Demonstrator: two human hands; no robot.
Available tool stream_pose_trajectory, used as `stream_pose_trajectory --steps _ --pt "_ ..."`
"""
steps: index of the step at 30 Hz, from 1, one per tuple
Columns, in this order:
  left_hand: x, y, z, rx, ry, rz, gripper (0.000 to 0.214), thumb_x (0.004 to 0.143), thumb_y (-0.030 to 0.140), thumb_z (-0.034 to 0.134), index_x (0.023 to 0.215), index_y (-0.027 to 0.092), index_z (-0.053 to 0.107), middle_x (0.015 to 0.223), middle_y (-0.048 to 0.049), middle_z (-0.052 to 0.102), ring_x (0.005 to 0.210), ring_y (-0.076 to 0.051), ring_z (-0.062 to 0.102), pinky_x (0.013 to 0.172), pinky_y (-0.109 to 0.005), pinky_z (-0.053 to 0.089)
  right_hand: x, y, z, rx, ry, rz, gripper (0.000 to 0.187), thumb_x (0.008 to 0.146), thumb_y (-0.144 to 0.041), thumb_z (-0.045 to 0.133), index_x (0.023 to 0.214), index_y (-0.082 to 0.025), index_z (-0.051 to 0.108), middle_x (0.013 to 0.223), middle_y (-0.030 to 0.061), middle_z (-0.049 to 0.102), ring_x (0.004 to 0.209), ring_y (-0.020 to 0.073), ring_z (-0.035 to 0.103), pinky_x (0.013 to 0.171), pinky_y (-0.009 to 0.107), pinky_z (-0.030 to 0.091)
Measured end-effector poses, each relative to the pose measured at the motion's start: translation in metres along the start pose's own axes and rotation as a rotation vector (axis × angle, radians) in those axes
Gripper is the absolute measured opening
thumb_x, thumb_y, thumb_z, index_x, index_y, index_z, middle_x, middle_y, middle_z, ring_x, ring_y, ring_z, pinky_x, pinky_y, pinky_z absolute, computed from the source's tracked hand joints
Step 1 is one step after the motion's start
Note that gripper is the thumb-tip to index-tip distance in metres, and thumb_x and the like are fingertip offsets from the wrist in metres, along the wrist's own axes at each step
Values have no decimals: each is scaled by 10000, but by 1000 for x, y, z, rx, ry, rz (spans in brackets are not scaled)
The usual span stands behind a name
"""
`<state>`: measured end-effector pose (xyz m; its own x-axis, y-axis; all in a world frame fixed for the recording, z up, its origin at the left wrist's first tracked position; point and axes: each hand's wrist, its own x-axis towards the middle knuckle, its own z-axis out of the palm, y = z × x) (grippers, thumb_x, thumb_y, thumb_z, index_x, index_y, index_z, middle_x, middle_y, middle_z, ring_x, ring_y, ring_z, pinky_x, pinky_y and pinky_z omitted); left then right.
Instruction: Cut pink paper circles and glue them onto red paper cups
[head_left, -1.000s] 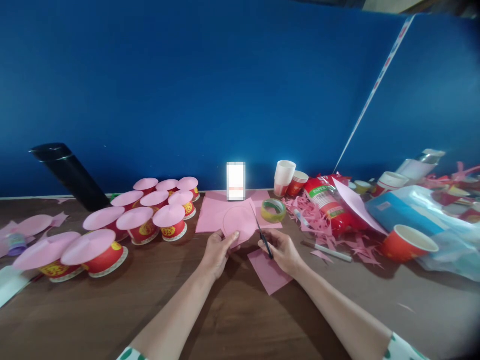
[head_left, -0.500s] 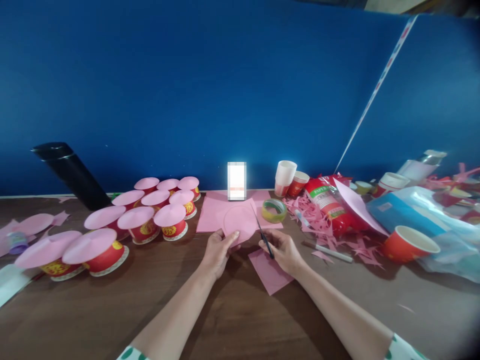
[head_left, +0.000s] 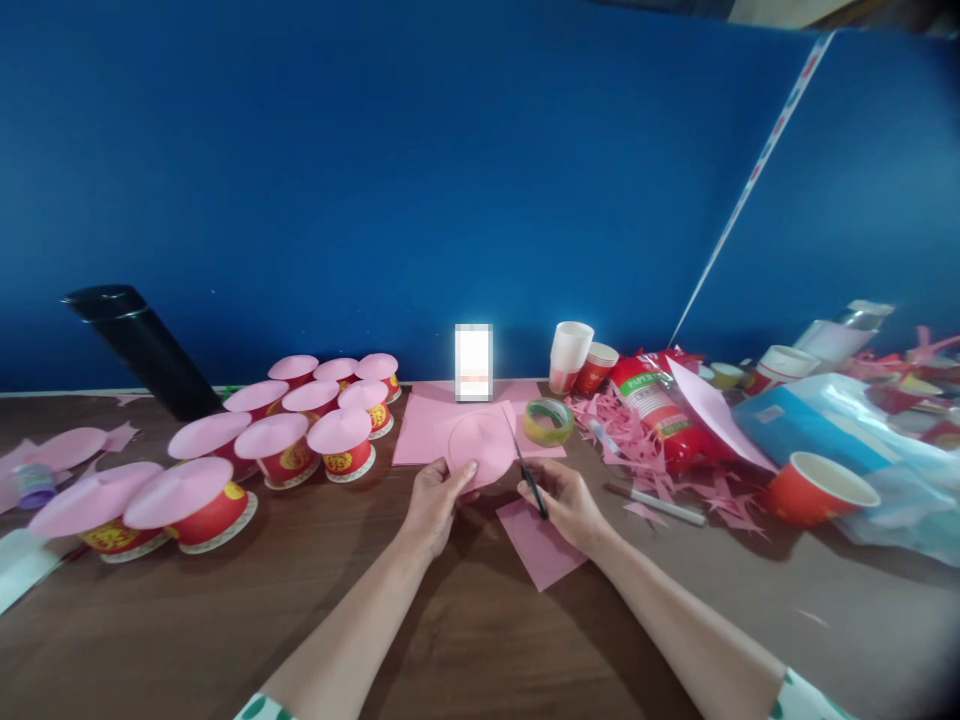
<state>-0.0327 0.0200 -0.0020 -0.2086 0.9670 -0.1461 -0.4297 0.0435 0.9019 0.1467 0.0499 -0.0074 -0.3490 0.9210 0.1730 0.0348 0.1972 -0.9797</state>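
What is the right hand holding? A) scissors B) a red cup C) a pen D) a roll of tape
A: the right hand grips dark scissors, blades up beside the pink paper circle that the left hand holds; the tape, the cup and the pen lie on the table, untouched.

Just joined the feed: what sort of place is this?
Probably a paper-craft worktable: the right hand works black-handled scissors on a pink paper circle, beside pink-capped red paper cups and pink paper scraps.
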Motion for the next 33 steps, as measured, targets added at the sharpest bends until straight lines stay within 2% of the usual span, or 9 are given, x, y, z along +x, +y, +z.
stream_pose_trajectory --steps 7,33 --pt "-2 0 0 4 -3 4 357 580 337 762 832 111 650 716 -47 682 628 -129 607 540 -209 470 0 1 0 16 -1 -10 352 711 -347 661 992 -142 610 712 16 556 556 87 451 433 182 358" --pt "-1 1 1 -5 29 0 420 528 362 783 838 109 657 732 -54 688 623 -134 614 537 -220 470 0 0 -2 -46 8 -14 346 704 -374 664 958 -141 637 613 -22 507 503 80 396 448 200 342"
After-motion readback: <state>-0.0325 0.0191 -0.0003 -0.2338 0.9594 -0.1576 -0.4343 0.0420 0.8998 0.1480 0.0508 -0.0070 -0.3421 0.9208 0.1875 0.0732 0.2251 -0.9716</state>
